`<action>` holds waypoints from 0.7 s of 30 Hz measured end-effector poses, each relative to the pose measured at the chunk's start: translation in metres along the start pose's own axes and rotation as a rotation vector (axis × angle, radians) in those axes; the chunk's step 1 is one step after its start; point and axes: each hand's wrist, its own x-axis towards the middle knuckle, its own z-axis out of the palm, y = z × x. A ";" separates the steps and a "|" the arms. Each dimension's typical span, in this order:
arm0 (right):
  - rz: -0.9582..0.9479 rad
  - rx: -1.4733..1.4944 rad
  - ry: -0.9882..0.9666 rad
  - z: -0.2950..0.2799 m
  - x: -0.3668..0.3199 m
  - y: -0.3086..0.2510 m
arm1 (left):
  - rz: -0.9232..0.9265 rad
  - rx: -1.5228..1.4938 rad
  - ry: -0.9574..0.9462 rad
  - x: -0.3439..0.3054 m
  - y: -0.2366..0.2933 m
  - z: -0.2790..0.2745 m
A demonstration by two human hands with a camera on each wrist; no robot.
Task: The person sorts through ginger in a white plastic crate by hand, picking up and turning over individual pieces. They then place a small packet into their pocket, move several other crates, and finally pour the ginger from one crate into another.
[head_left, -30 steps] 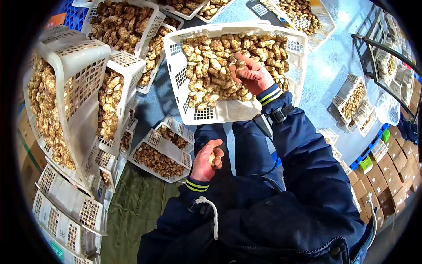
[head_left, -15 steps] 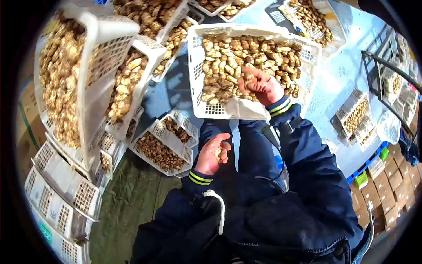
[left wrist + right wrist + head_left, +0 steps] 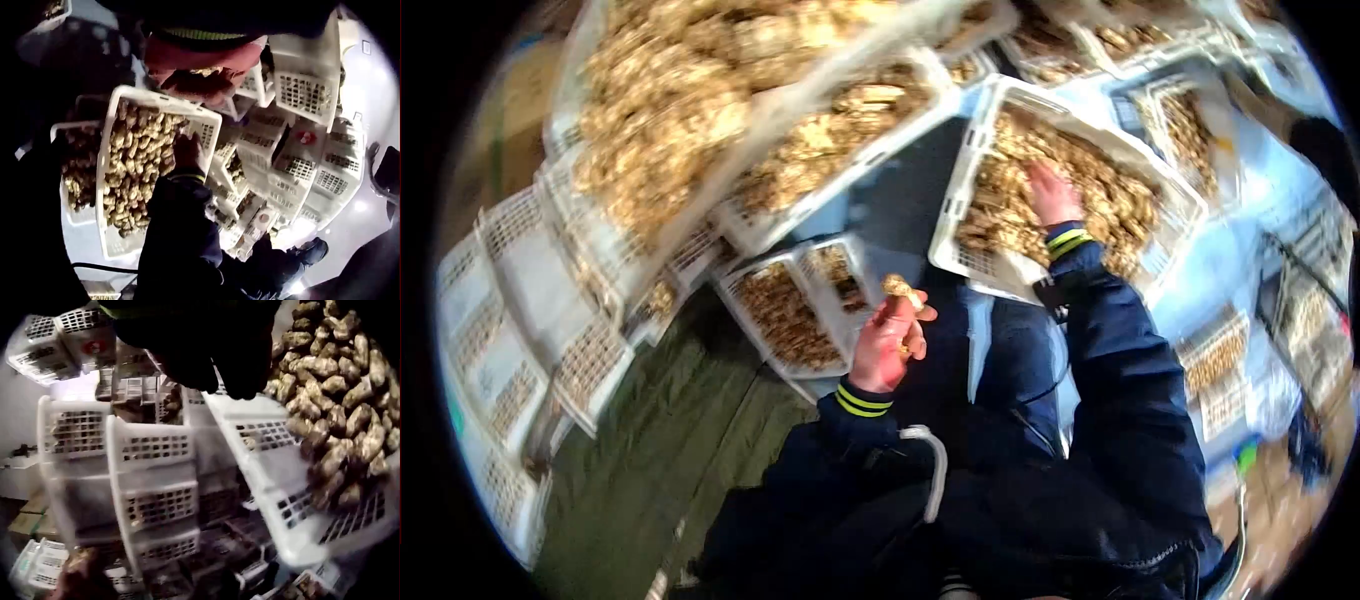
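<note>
My left hand [image 3: 882,348] is raised in front of my legs, a pale brown mushroom [image 3: 897,287] pinched at its fingertips. Another small pale piece shows between its curled fingers and palm. In the left wrist view the same hand [image 3: 203,72] hangs near the rim of a white crate. My right hand [image 3: 1055,195] reaches into a white plastic crate [image 3: 948,240], its fingers stretched over a heap of stubby brown-and-white mushrooms [image 3: 1115,205]. Nothing shows in its grasp, though the view is blurred. In the right wrist view this hand is a dark shape over the crate rim [image 3: 250,462].
Large stacked crates of mushrooms [image 3: 660,130] rise at the left, close to the working crate. Below them stand two smaller filled crates [image 3: 785,315]. Green cloth [image 3: 660,430] covers the floor at lower left. More crates [image 3: 1215,360] sit at the right.
The head view has turned left, so the crates shift right. The right hand, earlier holding a mushroom above the heap, now reaches into it. A mushroom now sticks out of the left hand's fingertips.
</note>
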 end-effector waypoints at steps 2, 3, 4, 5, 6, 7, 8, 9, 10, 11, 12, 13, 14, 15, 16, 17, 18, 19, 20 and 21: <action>0.543 -0.107 -0.378 0.009 0.047 0.039 | 0.095 0.010 0.011 -0.025 0.045 -0.024; 0.434 -0.203 -0.287 0.011 0.049 0.039 | 0.183 0.020 0.088 -0.040 0.072 -0.034; 0.455 -0.169 -0.343 0.054 0.049 0.096 | 0.262 0.035 0.155 -0.057 0.101 -0.042; 0.450 -0.248 -0.349 0.036 0.055 0.059 | 0.434 0.244 0.295 -0.079 0.131 -0.051; 0.506 -0.082 -0.269 0.025 0.051 0.039 | 0.561 0.267 0.407 -0.096 0.157 -0.060; 0.443 -0.052 -0.175 0.058 0.046 0.079 | 0.574 -0.083 0.288 -0.115 0.185 -0.080; 0.441 -0.163 -0.176 0.075 0.048 0.098 | 0.727 0.339 0.579 -0.125 0.202 -0.092; 0.449 -0.157 -0.146 0.070 0.043 0.087 | 0.717 -0.074 0.521 -0.137 0.226 -0.092; 0.473 -0.178 -0.158 0.072 0.046 0.086 | 0.763 -0.015 0.518 -0.148 0.241 -0.110; 0.416 -0.163 -0.185 0.069 0.052 0.083 | 0.748 -0.050 0.618 -0.154 0.255 -0.115; 0.367 -0.150 -0.214 0.065 0.055 0.081 | 0.704 -0.024 0.547 -0.159 0.264 -0.126; 0.432 -0.150 -0.213 0.058 0.055 0.066 | 0.635 -0.074 0.489 -0.156 0.271 -0.144; 0.430 -0.156 -0.207 0.078 0.057 0.096 | 0.563 -0.120 0.429 -0.151 0.275 -0.163; 0.464 -0.112 -0.248 0.076 0.057 0.094 | 0.547 -0.178 0.420 -0.143 0.274 -0.178; 0.509 -0.069 -0.288 0.072 0.058 0.086 | 0.573 -0.151 0.650 -0.137 0.273 -0.169; 0.535 -0.072 -0.327 0.050 0.064 0.052 | 0.655 -0.149 0.715 -0.132 0.264 -0.169; 0.579 -0.033 -0.347 0.042 0.064 0.038 | 0.716 -0.140 0.764 -0.127 0.255 -0.171; 0.555 0.014 -0.326 0.056 0.059 0.067 | 0.718 -0.161 0.576 -0.128 0.248 -0.187; 0.614 0.009 -0.404 0.017 0.063 0.018 | 0.695 -0.204 0.383 -0.127 0.238 -0.204; 0.579 -0.005 -0.463 -0.010 0.063 -0.014 | 0.727 -0.215 0.419 -0.121 0.231 -0.192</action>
